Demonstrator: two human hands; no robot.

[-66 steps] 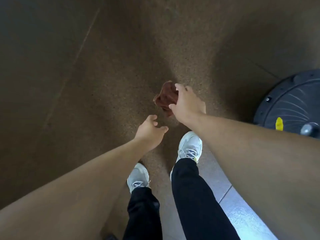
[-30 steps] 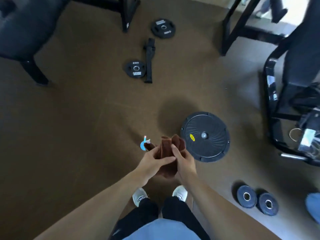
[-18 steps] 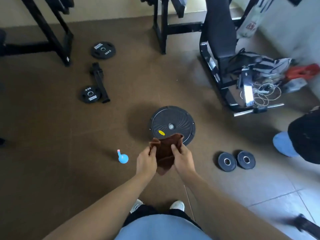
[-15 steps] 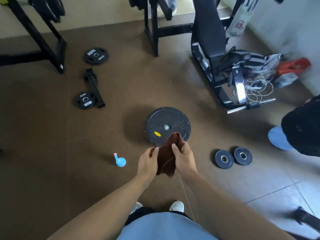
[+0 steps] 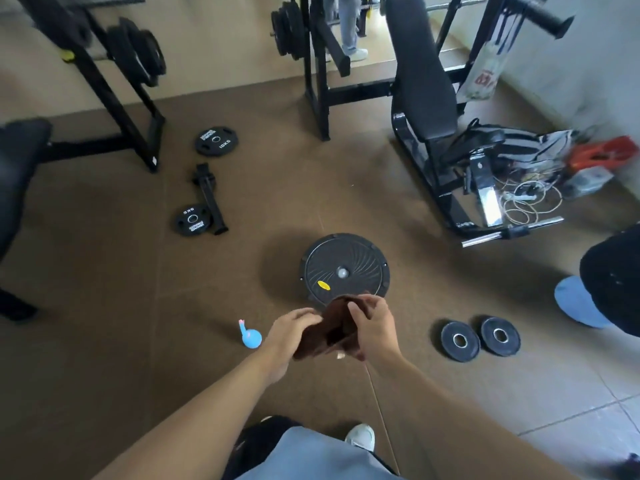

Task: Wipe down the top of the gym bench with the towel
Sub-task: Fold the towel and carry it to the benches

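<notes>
A brown towel (image 5: 330,332) hangs folded between both of my hands at mid-frame, above the floor. My left hand (image 5: 289,336) grips its left side and my right hand (image 5: 375,325) pinches its top right corner. A black padded gym bench (image 5: 420,69) stands at the far right on a black frame, well beyond my hands. The end of another black padded bench (image 5: 17,157) shows at the left edge.
On the brown floor lie a round black balance disc (image 5: 344,268), two small weight plates (image 5: 479,337), a 10 kg plate (image 5: 216,141), a 5 kg plate (image 5: 192,220) and a small blue object (image 5: 250,337). Racks stand behind. A person's shoe (image 5: 578,303) is at right.
The view has risen from the floor to the room. My left hand has joined my right on the towel, and both have been shifting their hold and folding it.
</notes>
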